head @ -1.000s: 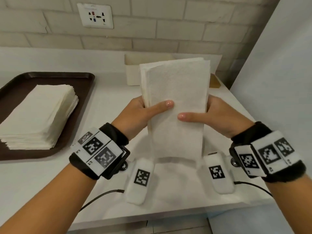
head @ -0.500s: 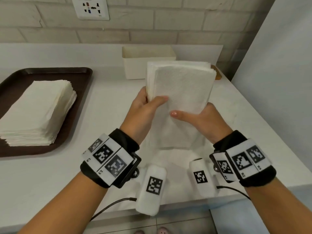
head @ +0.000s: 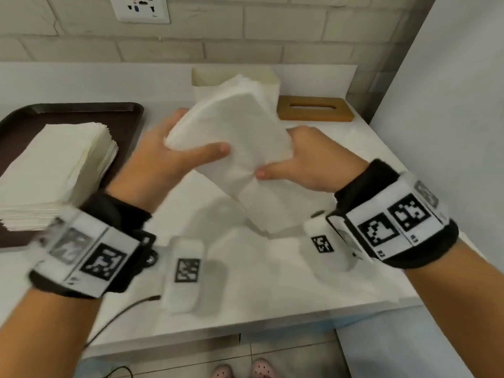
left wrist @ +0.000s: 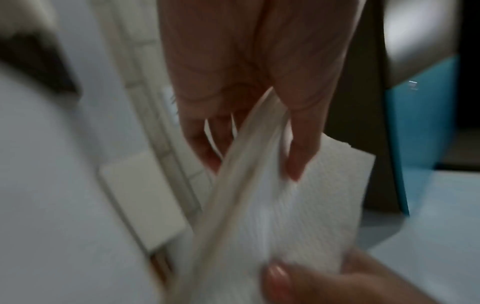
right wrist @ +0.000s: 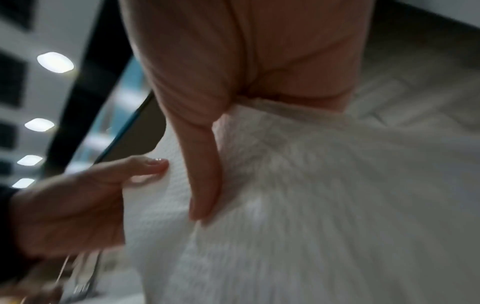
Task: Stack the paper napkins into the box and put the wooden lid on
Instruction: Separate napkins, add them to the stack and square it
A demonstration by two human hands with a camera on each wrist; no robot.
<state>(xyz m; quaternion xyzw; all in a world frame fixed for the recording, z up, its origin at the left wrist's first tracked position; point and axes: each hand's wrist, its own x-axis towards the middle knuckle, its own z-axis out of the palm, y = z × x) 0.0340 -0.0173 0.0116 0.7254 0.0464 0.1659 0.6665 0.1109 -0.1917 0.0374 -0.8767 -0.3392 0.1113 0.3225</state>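
Both hands hold a thick bundle of white paper napkins (head: 237, 148) above the counter, tilted with its far end toward the box. My left hand (head: 169, 159) grips its left edge, thumb across the top face. My right hand (head: 305, 162) grips the right edge, thumb pressed on top. The wrist views show the napkin bundle (left wrist: 275, 216) pinched between fingers and thumb, and the same bundle (right wrist: 298, 195) from the right. The open white box (head: 270, 80) stands at the back, partly hidden by the bundle. The wooden lid (head: 315, 108), with a slot, lies flat to the box's right.
A dark brown tray (head: 124, 115) at the left carries a large stack of napkins (head: 54, 173). A brick wall with a socket (head: 140, 8) runs behind the counter. A pale wall panel (head: 450, 132) closes off the right side. The counter's front edge is near my wrists.
The bundle went from upright to tilted, its top swinging left and toward the box. Both hands moved forward with it. The wooden lid came into full view.
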